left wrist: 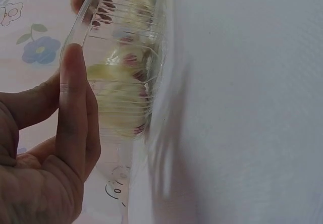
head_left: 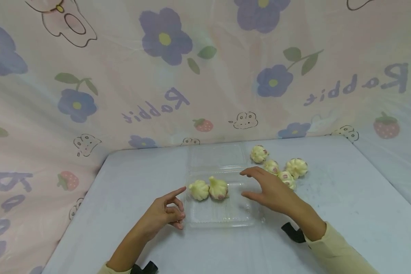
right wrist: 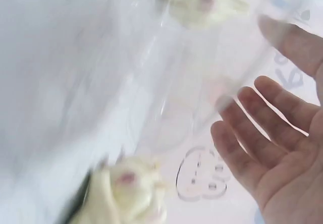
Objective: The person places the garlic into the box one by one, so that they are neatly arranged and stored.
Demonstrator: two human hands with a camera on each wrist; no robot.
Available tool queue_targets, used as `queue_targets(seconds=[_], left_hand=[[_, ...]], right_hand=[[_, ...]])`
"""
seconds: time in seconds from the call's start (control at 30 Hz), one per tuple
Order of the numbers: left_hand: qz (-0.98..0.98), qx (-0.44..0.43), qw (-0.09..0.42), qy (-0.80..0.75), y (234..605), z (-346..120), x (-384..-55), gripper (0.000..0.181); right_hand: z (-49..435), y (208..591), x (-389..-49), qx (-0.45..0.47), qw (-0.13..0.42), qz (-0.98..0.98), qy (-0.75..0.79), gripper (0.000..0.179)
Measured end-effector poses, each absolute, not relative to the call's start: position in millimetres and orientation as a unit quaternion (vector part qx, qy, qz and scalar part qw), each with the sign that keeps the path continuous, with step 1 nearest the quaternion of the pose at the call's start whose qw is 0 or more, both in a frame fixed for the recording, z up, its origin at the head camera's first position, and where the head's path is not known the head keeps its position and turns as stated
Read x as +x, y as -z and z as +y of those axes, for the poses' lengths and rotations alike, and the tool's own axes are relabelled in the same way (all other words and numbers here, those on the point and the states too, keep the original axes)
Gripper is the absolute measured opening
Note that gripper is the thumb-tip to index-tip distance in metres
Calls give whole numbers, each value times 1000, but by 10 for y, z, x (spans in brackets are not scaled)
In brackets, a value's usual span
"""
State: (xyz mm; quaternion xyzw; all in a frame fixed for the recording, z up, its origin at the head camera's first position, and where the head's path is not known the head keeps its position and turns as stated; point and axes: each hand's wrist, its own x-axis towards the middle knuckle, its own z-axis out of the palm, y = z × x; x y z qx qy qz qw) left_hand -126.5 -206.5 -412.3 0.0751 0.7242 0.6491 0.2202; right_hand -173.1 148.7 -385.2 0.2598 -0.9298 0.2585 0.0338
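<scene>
A clear plastic clamshell box (head_left: 219, 215) lies unfolded on the table, its lid (head_left: 217, 156) toward the wall. Inside the base sit two garlic bulbs, one (head_left: 199, 190) on the left and another (head_left: 218, 188) touching it. My left hand (head_left: 162, 215) is at the box's left side, index finger extended to its edge; in the left wrist view a fingertip (left wrist: 73, 65) meets the rim. Over the box's right part hovers my right hand (head_left: 272, 190), thumb and fingers spread, holding nothing. In the right wrist view its palm (right wrist: 298, 178) shows bare.
Several more garlic bulbs lie right of the box, including one at the back (head_left: 259, 154) and one farther right (head_left: 297, 168); my right hand partly covers this group. A patterned cloth (head_left: 219, 76) rises behind the white table (head_left: 346, 213).
</scene>
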Motion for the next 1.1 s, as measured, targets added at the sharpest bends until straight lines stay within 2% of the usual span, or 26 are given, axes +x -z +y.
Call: queue_targets(seconds=[0.33, 0.63, 0.73, 0.97, 1.1], left_hand=[[726, 82, 222, -646, 4106, -2068, -1267, 79], [724, 77, 222, -648, 4110, -2069, -1265, 79], [724, 80, 223, -648, 4111, -2071, -1261, 79], [723, 87, 222, -648, 4107, -2070, -1276, 79], [723, 87, 221, -648, 4118, -2064, -1268, 79]], right_hand=[[2104, 3854, -1626, 233, 66, -944, -226, 53], [2367, 3867, -1690, 248, 97, -938, -223, 53], [2434, 3868, -1727, 244, 89, -940, -221, 52], [2545, 3860, -1753, 230, 32, -949, -214, 51], [2570, 3877, -1746, 232, 21, -948, -217, 50]])
